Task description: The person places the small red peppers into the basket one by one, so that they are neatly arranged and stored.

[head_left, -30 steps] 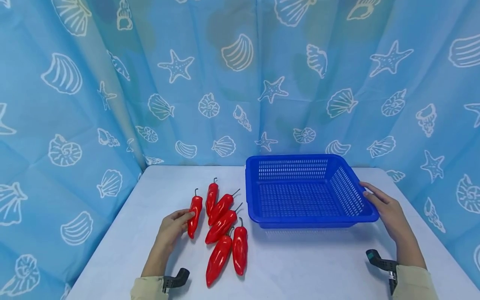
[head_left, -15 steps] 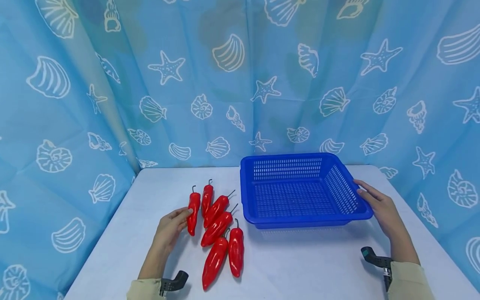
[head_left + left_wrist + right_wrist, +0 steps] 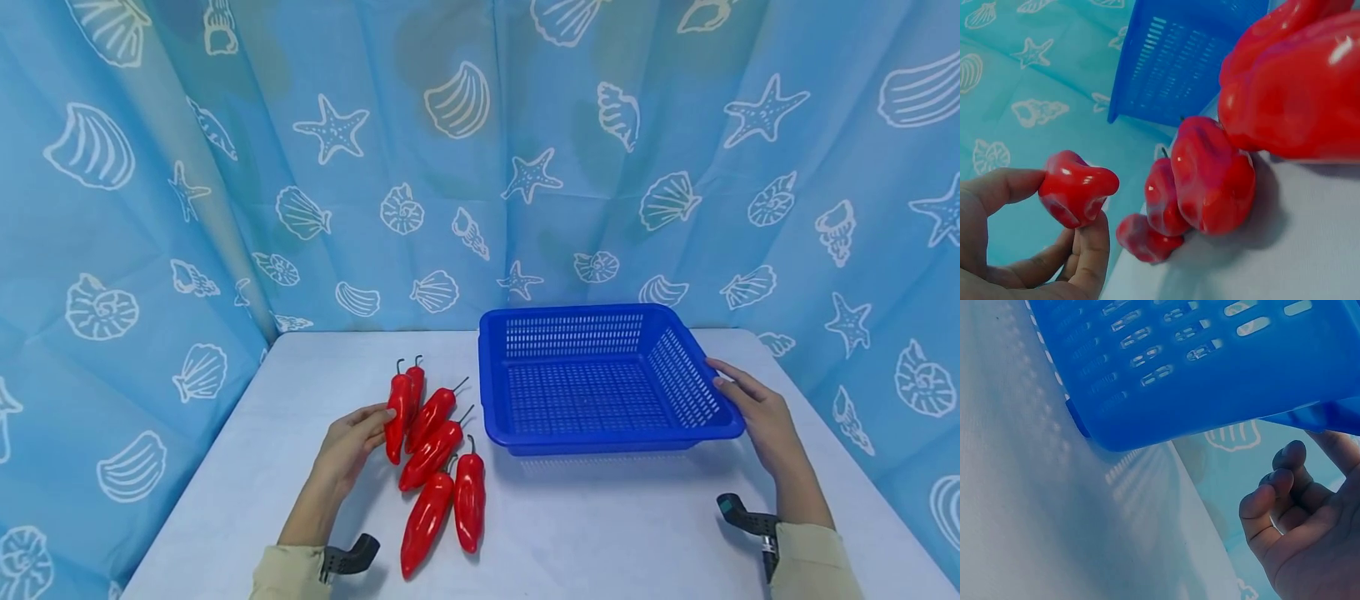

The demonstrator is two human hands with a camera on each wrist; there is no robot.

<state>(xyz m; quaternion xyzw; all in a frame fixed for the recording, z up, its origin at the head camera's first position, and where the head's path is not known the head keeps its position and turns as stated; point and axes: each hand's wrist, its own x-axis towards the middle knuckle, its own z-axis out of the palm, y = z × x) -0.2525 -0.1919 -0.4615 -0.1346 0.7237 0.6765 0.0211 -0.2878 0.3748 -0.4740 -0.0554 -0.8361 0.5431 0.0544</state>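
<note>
My left hand [image 3: 349, 443] pinches a glossy red chili pepper [image 3: 401, 398] between thumb and fingers, its hooked stem pointing away from me. Seen from the left wrist, that pepper [image 3: 1072, 194] shows its blunt lower end and is apart from the others. To its right lie several more red peppers [image 3: 435, 454] with dark stems, the held one overlapping the farthest of them in the head view. My right hand [image 3: 761, 421] grips the right rim of a blue plastic basket [image 3: 600, 440], thumb and index finger at the edge. From the right wrist, the other fingers [image 3: 1257, 509] curl below the rim, off the basket wall.
The basket has slotted walls and a mesh floor, with no contents showing. A white-covered table [image 3: 600, 533] is under everything. Behind and at both sides hangs a blue curtain [image 3: 360, 233] with shells and starfish. Each wrist wears a black camera mount [image 3: 352, 557].
My left hand has carried its pepper rightward, closing the gap to the farthest pepper. The right hand stays at the basket rim. The head view has shifted slightly.
</note>
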